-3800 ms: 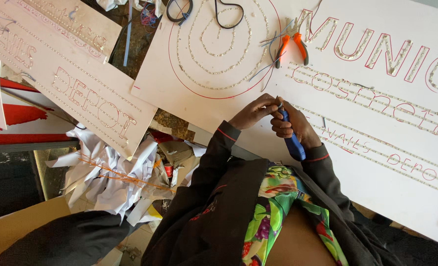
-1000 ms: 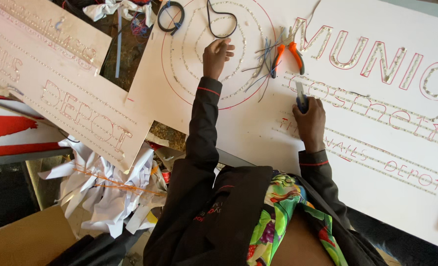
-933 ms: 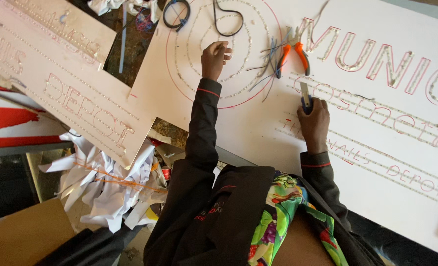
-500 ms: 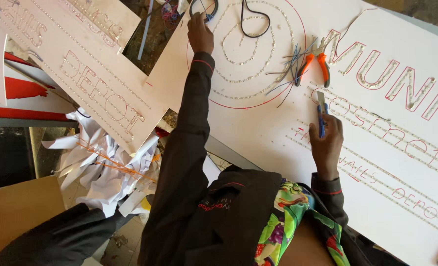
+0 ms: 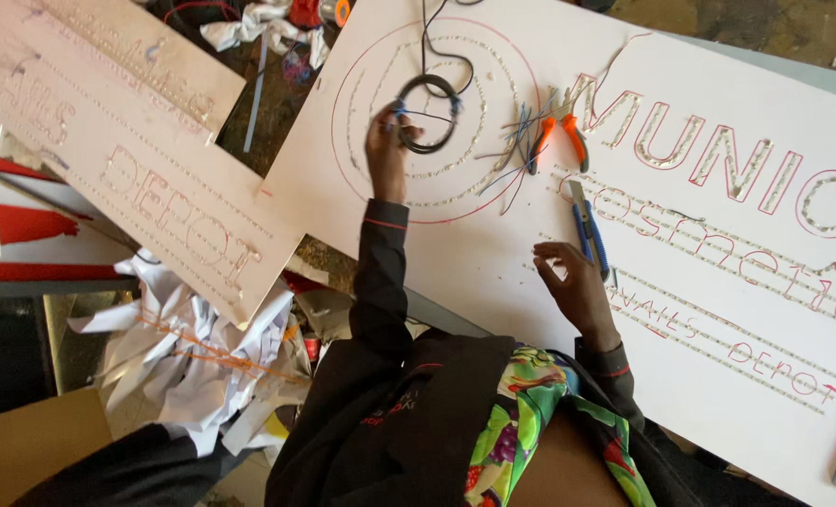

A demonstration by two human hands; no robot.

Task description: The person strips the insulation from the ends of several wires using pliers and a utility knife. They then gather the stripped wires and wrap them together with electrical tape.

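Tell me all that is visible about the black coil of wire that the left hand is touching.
The black coil of wire is a thin cable wound into a round ring of several turns, with small blue ties at its sides. It lies flat on the white sign board, inside the red circles drawn there. A loose black end runs up toward the board's top edge. The left hand grips its left side with the fingers.
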